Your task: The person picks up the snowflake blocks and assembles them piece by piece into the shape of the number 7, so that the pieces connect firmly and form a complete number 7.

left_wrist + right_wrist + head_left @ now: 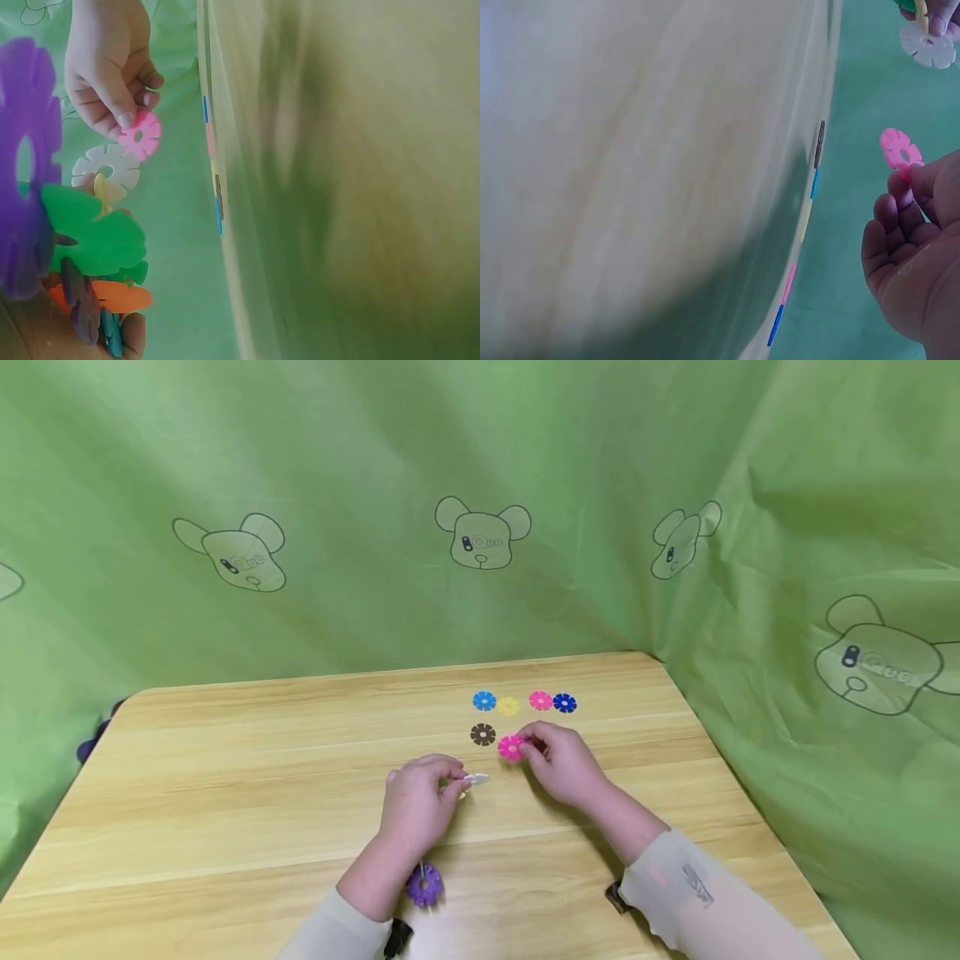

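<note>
Just right of the brown disc (483, 735), the right hand (561, 766), fingers curled, pinches a bright pink disc (511, 748), while on the brown disc's near side the left hand (420, 797) pinches a white disc (478, 778), probably best met square-on.

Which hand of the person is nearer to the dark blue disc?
Right. The right hand is just on the person's side of the dark blue disc; the left hand is farther away, toward the left.
</note>
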A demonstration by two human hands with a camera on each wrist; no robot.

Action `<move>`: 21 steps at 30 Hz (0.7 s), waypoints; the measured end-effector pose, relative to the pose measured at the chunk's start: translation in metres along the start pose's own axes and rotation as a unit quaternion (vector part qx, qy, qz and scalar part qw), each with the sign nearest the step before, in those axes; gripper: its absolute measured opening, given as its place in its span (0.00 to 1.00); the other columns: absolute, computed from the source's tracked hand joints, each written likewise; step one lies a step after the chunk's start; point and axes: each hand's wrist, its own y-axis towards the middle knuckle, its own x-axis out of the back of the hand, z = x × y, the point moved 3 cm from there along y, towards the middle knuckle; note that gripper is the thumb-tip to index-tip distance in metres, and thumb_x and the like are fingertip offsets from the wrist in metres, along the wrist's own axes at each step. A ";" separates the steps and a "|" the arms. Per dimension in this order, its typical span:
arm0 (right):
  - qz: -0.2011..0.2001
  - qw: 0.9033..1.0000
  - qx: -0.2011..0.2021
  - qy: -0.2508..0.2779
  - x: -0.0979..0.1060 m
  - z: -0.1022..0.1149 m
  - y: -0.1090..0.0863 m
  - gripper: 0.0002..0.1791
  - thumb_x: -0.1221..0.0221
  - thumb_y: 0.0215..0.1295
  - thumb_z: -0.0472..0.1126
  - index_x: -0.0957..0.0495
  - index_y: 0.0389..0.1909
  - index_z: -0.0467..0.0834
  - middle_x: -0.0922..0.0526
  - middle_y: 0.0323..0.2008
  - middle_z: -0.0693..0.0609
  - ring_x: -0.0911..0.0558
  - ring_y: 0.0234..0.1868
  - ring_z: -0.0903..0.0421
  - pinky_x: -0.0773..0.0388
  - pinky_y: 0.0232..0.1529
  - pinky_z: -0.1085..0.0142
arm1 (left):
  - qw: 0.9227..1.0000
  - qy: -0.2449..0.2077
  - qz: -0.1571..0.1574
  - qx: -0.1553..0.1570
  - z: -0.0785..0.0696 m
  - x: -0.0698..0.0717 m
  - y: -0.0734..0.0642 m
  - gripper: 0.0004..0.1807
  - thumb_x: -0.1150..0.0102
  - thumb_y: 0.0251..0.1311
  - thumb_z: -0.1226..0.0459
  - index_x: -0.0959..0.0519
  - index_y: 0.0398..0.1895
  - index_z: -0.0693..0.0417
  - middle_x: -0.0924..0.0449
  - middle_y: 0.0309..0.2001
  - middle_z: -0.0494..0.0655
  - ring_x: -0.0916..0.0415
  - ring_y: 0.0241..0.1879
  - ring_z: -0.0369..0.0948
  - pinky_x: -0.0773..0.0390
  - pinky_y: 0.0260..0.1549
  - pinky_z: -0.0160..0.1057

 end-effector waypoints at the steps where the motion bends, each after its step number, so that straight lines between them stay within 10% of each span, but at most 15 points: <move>1: 0.002 1.000 0.003 0.011 0.000 0.001 -0.001 0.06 0.36 0.72 0.31 0.15 0.46 0.39 0.14 0.36 0.53 0.18 0.36 0.58 0.15 0.41 0.61 | 1.000 -0.001 0.000 0.002 0.000 0.000 0.000 0.03 0.26 0.64 0.59 0.11 0.34 0.45 0.10 0.47 0.41 0.14 0.49 0.46 0.27 0.48 0.49; 21: 0.030 0.981 -0.002 0.194 -0.003 0.011 -0.016 0.07 0.33 0.67 0.27 0.13 0.44 0.34 0.14 0.31 0.51 0.20 0.28 0.56 0.19 0.29 0.70 | 1.000 -0.007 -0.023 -0.007 0.001 0.003 0.002 0.04 0.26 0.64 0.59 0.11 0.34 0.47 0.10 0.47 0.41 0.14 0.49 0.45 0.27 0.47 0.48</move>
